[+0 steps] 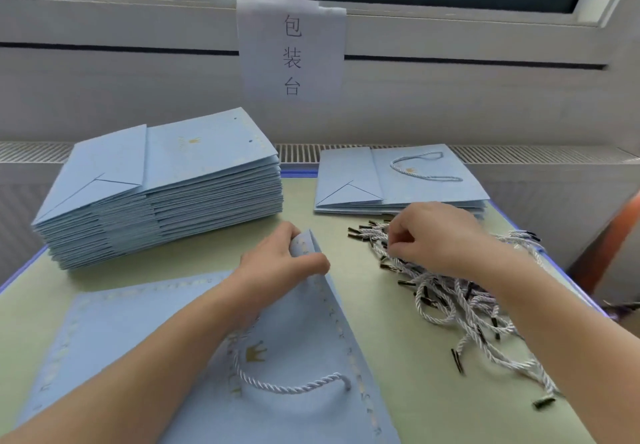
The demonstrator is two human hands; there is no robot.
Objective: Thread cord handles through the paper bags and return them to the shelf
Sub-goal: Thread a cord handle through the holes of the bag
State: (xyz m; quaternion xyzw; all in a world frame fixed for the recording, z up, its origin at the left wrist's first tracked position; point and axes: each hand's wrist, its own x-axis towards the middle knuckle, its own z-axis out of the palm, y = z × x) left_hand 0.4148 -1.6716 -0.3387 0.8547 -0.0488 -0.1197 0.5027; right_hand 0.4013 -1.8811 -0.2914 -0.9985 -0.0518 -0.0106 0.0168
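While the left hand (284, 263) pinches the raised mouth edge of the pale blue paper bag (145, 350) lying flat at the near side of the tabletop (398, 391), the right hand (436, 235) has its fingers curled down into the heap of cords (460, 308), seemingly picking at one; whether a cord is truly caught I cannot tell. One cord handle (287, 386) already loops across the bag's upper face. To my eye the bag is thin card, light and easily creased, so it is best held by the folded rim beside the punched holes. Those cords look soft, limp and tangle-prone; I would take one by its stiff dark tip and draw it free gently. An unthreaded stack (159, 187) sits at the far left, a small finished pile (401, 180) at the far right.
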